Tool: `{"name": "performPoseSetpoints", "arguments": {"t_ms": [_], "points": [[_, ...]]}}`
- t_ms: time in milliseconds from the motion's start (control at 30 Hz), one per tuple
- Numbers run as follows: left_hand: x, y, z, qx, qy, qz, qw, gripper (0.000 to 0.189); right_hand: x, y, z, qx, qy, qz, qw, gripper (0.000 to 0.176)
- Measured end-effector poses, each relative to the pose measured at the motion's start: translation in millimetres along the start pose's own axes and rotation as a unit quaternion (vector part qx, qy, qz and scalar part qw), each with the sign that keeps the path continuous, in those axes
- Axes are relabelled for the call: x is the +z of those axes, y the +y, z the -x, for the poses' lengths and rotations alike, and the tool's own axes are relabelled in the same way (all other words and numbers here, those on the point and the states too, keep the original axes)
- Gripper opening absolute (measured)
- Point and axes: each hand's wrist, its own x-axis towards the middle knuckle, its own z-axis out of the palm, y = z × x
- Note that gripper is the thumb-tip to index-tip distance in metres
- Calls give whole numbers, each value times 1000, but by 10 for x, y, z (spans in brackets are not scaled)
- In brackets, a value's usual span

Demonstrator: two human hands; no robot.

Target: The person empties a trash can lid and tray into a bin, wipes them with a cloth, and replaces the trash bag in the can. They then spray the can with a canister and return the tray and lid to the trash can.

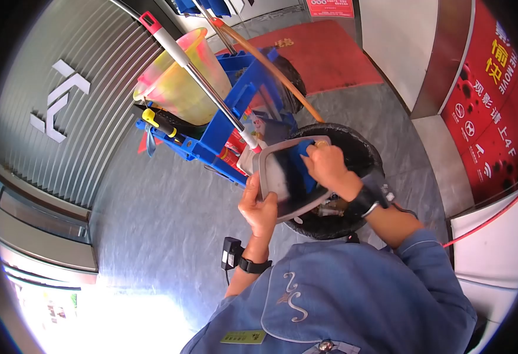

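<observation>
My left hand (259, 206) grips the left rim of a grey rectangular tray-like container (265, 177), thumb on top of the edge. The container is tilted, and its inside looks pale on one side and dark on the other. My right hand (331, 170) is closed on a blue cloth (302, 162), pressed against the container's inner side. Beneath and behind the container stands a round black bin (362, 147) lined with a black bag, with some litter visible inside. The container hides part of the bin's opening.
A blue cleaning cart (211, 141) stands ahead on the left, carrying a yellow-pink bucket (197, 79) and bottles. A silver pole (194, 71) and a wooden handle (276, 68) slant across it. A red mat (335, 56) lies behind; a red poster wall (489, 106) rises right.
</observation>
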Motion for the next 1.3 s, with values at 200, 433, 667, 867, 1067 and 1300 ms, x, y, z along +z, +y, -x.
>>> {"name": "performPoseSetpoints", "arguments": {"t_ms": [200,433,667,867,1067,1300], "points": [[39,166,-2,-34,-4,83,996,49,320,-415,166,-78,-13,-272,959,16],[-164,170,-74,-42,16,75,996,49,146,-327,127,-191,-311,7,931,9],[-240,231,-174,90,40,-54,994,50,36,-256,46,-122,-209,182,953,9],[-203,344,-249,240,64,-239,939,53,-439,-69,-283,97,-159,264,946,16],[-155,306,-267,156,20,-253,955,50,-449,-25,-325,-46,81,-70,993,21],[-47,220,-221,146,0,-203,968,51,-111,-246,-491,-169,34,-88,981,26]]}}
